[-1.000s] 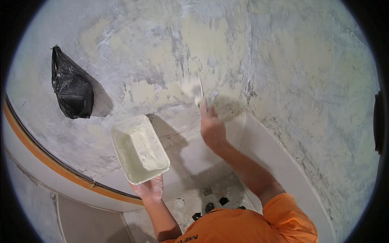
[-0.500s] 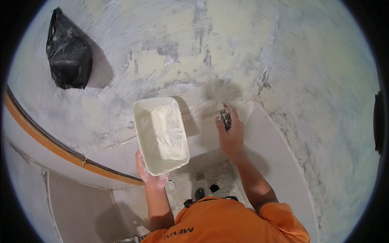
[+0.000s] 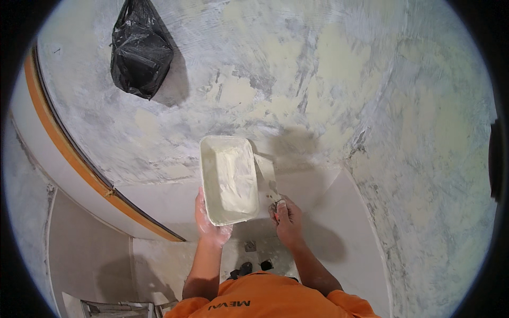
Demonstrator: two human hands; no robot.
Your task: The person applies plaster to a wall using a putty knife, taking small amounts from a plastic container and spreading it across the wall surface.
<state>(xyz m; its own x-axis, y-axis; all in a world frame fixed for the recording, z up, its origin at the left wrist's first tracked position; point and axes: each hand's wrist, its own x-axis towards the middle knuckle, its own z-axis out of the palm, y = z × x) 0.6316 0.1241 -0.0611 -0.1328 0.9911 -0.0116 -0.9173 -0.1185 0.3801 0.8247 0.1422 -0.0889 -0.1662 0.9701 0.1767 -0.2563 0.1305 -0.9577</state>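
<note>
Tub (image 3: 210,180), pale and rectangular, is held up before the patchy grey-and-yellow wall (image 3: 334,63), which spreads behind and above it. A black plastic bag (image 3: 140,58) hangs up and left of the tub. Inside the tub lies cream paste (image 3: 233,175). The hands are apart: the left hand (image 3: 212,230) supports the tub's lower end, and the right hand (image 3: 289,220), near its lower right corner, is wrapped around a putty knife (image 3: 266,170). A second ago that blade was up at the wall; now it stands at the tub's right rim, contact unclear, so spreading appears paused with paste close by.
</note>
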